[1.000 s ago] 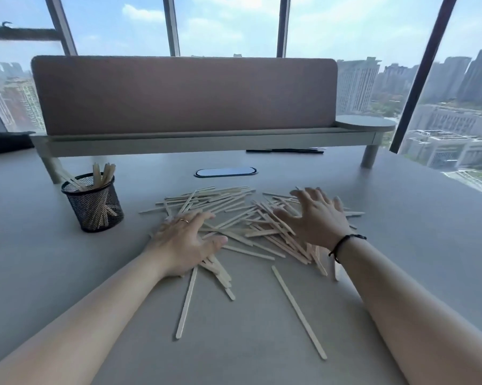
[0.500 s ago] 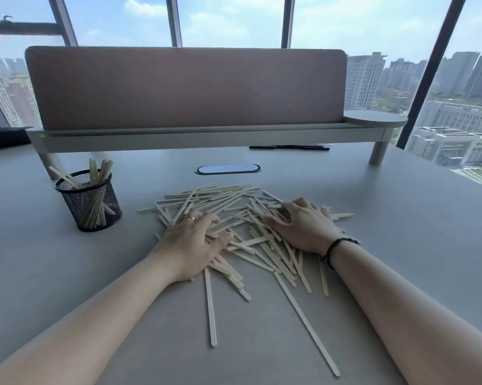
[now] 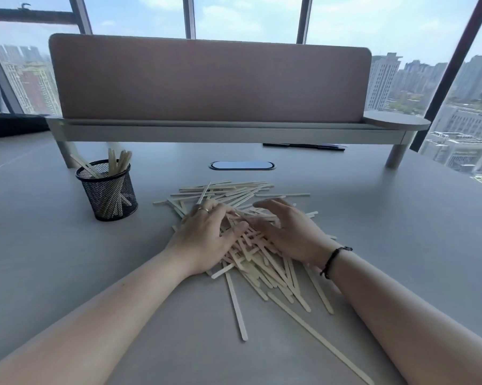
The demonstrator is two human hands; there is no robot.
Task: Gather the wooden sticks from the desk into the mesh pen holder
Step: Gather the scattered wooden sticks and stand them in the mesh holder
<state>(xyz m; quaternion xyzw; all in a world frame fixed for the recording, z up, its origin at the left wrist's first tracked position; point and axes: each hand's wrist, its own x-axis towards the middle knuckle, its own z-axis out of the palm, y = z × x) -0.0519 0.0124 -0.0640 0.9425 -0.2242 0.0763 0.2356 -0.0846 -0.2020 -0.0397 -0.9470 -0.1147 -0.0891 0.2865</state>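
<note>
A heap of pale wooden sticks (image 3: 262, 266) lies on the grey desk (image 3: 54, 259) in front of me. My left hand (image 3: 203, 234), a ring on one finger, is cupped against the heap's left side. My right hand (image 3: 287, 232), a black band at its wrist, is cupped against the right side with its fingers spread over the top. Neither hand lifts anything. Two sticks (image 3: 235, 304) trail toward me, one of them long (image 3: 317, 337). The black mesh pen holder (image 3: 106, 195) stands upright to the left of the heap, with several sticks (image 3: 117, 162) in it.
A raised shelf (image 3: 234, 133) with a brown felt screen (image 3: 206, 81) spans the back of the desk. An oval cable port (image 3: 242, 165) sits behind the heap. A thin black item (image 3: 303, 146) lies under the shelf. A dark object (image 3: 9, 125) rests far left.
Both hands have slid inward toward each other, sweeping the scattered sticks into a tighter heap between them. The pen holder has not moved.
</note>
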